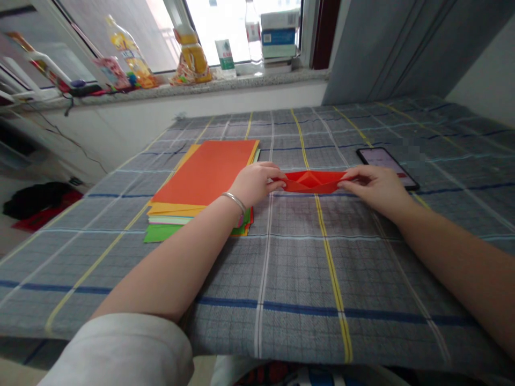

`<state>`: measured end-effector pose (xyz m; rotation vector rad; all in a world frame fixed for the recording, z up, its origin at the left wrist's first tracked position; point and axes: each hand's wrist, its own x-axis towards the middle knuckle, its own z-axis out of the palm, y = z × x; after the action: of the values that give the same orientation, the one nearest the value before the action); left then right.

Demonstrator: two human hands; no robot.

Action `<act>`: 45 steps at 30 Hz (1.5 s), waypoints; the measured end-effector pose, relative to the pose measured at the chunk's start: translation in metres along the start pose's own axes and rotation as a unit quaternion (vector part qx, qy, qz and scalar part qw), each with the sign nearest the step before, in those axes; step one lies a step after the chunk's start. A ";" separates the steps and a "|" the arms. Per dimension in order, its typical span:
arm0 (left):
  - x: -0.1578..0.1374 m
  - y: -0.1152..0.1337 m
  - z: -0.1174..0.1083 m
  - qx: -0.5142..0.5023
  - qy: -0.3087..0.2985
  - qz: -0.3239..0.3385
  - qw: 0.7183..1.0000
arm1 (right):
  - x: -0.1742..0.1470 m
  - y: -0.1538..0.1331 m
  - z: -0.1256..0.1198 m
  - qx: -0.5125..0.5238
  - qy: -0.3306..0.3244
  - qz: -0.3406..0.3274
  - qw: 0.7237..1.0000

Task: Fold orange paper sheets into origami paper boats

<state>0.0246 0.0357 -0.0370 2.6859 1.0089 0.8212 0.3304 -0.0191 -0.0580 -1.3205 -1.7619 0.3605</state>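
Note:
A red-orange folded paper boat (311, 183) is held level just above the checked cloth, with a small peak standing in its middle. My left hand (257, 184) pinches its left end between thumb and fingers. At the opposite end, my right hand (374, 188) grips the boat's tip the same way. Left of the boat lies a stack of coloured paper (207, 171), an orange sheet on top and yellow, white and green edges showing below. My left wrist, with a silver bangle (234, 202), crosses over the stack's near right corner.
A phone (388, 166) with its screen lit lies behind my right hand. The grey checked cloth (298, 279) covers the bed-like surface. On the window sill (161, 92) stand bottles, a carton (225, 56) and stacked boxes (279, 37). A grey curtain (386, 48) hangs at the back right.

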 end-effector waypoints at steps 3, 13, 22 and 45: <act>0.000 0.000 0.002 -0.078 0.026 -0.052 0.995 | 0.002 0.006 0.005 0.084 0.039 0.048 0.994; -0.001 -0.004 0.008 -0.236 0.054 -0.109 0.964 | -0.002 0.006 0.005 0.060 -0.010 0.033 0.998; -0.002 -0.007 0.004 -0.108 0.000 0.044 0.993 | -0.003 0.003 0.001 -0.017 -0.031 0.023 0.999; -0.007 -0.008 0.006 -0.050 0.012 -0.019 0.998 | -0.001 0.010 0.005 -0.008 0.026 0.008 1.000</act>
<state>0.0191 0.0380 -0.0477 2.5713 0.9920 0.8735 0.3327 -0.0154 -0.0678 -1.3442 -1.7146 0.3196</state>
